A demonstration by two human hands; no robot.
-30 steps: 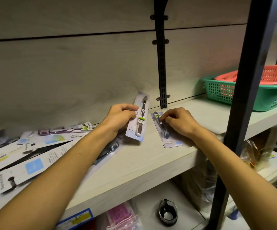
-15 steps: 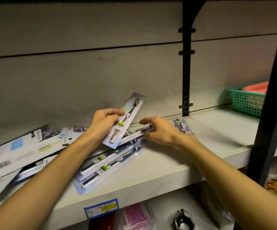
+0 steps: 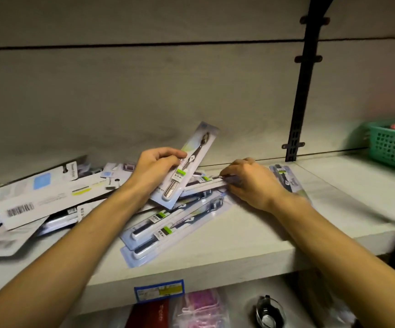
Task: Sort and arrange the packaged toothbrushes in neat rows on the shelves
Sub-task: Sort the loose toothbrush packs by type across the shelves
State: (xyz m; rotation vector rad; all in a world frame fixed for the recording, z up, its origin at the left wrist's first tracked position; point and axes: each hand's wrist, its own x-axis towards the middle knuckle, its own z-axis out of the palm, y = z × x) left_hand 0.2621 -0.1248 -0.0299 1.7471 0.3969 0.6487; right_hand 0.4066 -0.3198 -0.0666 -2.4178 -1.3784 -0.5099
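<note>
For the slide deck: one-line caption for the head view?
Left hand holds one packaged toothbrush upright; right hand pinches another pack from the shelf pile.

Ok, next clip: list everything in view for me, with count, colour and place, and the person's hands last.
held toothbrush pack: one, pale blue card, dark brush, raised over the pile.
pinched toothbrush pack: one, pale, top of the pile's right end.
loose toothbrush packs: count unclear, blue-white, overlapping at shelf centre.
white card packs: several, heaped at left.
single pack: one, blue-grey, flat behind the right wrist.
shelf: one, pale wood-grain.
price label: one, blue-yellow, shelf front edge.
baskets: green with a red one inside, far right.
bracket: one, black, on back wall.
left hand: grips the held toothbrush pack.
right hand: pinches the pinched toothbrush pack.
</note>
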